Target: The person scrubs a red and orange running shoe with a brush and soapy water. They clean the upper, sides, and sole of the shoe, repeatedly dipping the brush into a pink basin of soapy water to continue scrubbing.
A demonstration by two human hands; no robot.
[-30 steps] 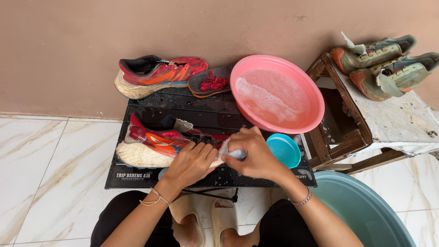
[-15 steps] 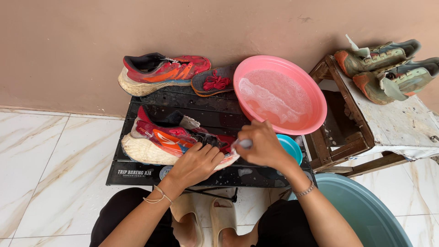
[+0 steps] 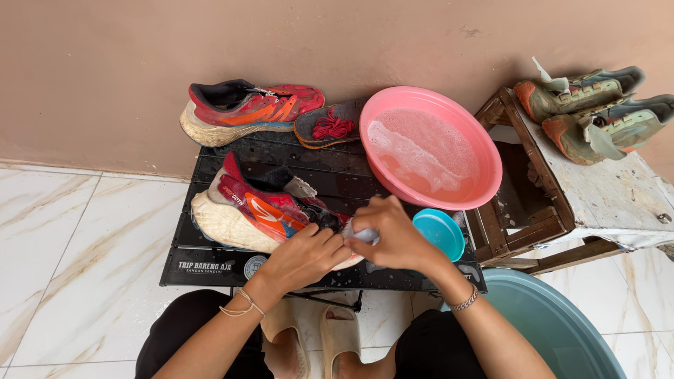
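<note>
Right hand [image 3: 390,235] curled shut around a small pale brush [image 3: 359,234], only a sliver of it showing between the fingers, pressed to the toe end of the red shoe [image 3: 261,212]; left hand [image 3: 303,257] laid over the front of that same shoe, fingers bent down on it, clamping it in place, knuckles just beside the right hand; thin cord bracelet on the left wrist, beaded bracelet on the right.

Red shoe lying on its side on the black slatted folding table [image 3: 210,263], cream sole turned toward the wearer, heel pointing left, toe hidden under the two hands; table top wet, flecked with suds.

Just beside the right hand, a small turquoise bowl [image 3: 441,231] at the table's right edge; behind it a pink basin [image 3: 456,123] holding soapy water, foam on the surface, tilted against the wooden stool [image 3: 597,203]; second red shoe [image 3: 246,109] upright at the back of the table against the wall; next to it a dark insole with a bundle of red laces [image 3: 333,128] on top.

On the stool's worn white top, a pair of green and orange shoes [image 3: 597,112], well apart from the hands; large teal tub [image 3: 554,330] on the tiled floor at lower right; beige sandals [image 3: 337,337] below the table edge.
</note>
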